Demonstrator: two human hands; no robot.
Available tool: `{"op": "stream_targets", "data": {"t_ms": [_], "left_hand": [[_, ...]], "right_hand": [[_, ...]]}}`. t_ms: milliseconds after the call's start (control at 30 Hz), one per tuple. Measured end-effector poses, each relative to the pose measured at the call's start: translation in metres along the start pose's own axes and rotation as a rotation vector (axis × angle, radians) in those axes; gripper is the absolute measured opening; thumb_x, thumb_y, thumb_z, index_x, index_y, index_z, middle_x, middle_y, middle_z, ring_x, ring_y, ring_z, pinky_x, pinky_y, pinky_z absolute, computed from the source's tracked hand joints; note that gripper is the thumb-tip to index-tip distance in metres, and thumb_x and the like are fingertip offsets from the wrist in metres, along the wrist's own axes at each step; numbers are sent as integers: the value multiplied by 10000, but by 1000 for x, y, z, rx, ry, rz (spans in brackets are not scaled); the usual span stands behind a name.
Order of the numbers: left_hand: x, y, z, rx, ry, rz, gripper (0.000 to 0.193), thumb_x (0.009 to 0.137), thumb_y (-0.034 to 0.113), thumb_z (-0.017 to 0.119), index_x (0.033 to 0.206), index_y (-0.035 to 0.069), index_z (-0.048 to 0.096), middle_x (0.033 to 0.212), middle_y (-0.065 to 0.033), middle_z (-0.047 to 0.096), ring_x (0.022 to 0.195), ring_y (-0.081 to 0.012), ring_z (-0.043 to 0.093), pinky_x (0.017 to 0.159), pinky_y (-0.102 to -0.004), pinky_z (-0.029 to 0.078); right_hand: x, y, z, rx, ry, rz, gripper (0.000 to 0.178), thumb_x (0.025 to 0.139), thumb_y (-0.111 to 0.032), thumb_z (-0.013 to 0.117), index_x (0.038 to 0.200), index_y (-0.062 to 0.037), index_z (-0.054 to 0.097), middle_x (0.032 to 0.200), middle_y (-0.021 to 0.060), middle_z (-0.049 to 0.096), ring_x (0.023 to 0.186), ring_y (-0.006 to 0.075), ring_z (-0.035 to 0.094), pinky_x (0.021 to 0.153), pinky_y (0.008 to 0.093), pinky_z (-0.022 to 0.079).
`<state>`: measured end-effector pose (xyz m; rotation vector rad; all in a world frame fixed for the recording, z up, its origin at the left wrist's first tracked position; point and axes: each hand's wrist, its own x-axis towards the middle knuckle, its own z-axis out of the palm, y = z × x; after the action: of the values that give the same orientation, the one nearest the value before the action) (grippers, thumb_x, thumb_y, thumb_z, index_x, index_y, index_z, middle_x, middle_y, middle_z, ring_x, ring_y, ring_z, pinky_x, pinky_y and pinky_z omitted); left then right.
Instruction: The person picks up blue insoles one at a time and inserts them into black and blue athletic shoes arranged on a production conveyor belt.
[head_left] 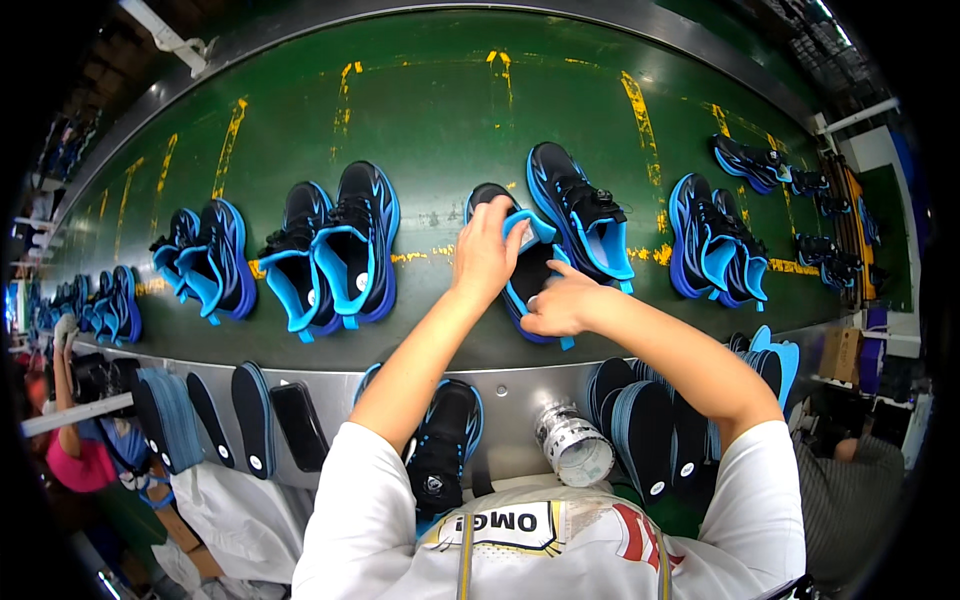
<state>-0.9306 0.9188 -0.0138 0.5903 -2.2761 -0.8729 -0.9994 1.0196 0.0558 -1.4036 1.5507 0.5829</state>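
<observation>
A black sneaker [521, 288] with bright blue lining lies on the green belt in front of me, toe pointing away. My left hand [484, 248] is closed on its upper front, with the thumb against the lifted blue tongue [537, 229]. At the shoe's opening, my right hand [562, 302] grips the right side of the collar, index finger stretched along it and the other fingers curled. Part of the shoe's inside is hidden by that hand. Close on the right stands its matching black-and-blue sneaker [575, 205], which neither hand holds.
More sneaker pairs stand on the green belt [440, 110] to the left [355, 240] and right [710, 235]. Along the metal ledge [520, 385] are stacked insoles [645, 430], a phone [298, 425], a tape roll [580, 450] and another sneaker [440, 440]. Another person [80, 440] is at far left.
</observation>
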Motion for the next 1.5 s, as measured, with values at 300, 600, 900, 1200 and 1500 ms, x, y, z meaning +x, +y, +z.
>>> {"op": "stream_targets", "data": {"t_ms": [300, 600, 900, 1200, 1500], "left_hand": [[5, -4, -9, 171, -316, 333, 363, 636, 159, 682, 891, 49, 447, 844, -106, 424, 726, -261, 504, 611, -347, 407], [-43, 18, -39, 272, -180, 536, 160, 684, 115, 593, 827, 60, 548, 662, -44, 427, 601, -173, 476, 532, -294, 364], [57, 17, -124, -67, 191, -8, 105, 749, 50, 596, 687, 7, 523, 757, -52, 506, 637, -134, 445, 557, -272, 379], [-107, 181, -53, -710, -957, 413, 125, 685, 115, 532, 723, 34, 445, 652, -102, 428, 590, -257, 427, 539, -341, 358], [-184, 179, 5, -97, -965, 891, 201, 756, 157, 526, 897, 19, 487, 889, -155, 476, 906, -317, 450, 798, -404, 340]], "right_hand": [[12, 4, 66, -4, 709, -6, 451, 759, -381, 410, 848, 17, 603, 936, 148, 593, 1025, 242, 494, 1043, 464, 59], [-32, -16, 146, 401, 1133, -25, 233, 705, -127, 649, 931, -100, 597, 1003, 109, 463, 942, 285, 463, 851, 436, 355], [-57, -38, 102, 838, 1186, -152, 583, 780, -150, 588, 1275, -26, 306, 1292, 225, 290, 1161, 387, 348, 938, 377, 338], [-230, -26, 258, 718, 1706, 780, 273, 780, -85, 574, 1029, 19, 537, 1098, 155, 503, 998, 271, 511, 854, 319, 393], [-331, 72, 503, 1339, 1954, 1220, 332, 849, -246, 520, 1060, 9, 550, 1075, 128, 531, 1044, 196, 480, 888, 277, 353]]}}
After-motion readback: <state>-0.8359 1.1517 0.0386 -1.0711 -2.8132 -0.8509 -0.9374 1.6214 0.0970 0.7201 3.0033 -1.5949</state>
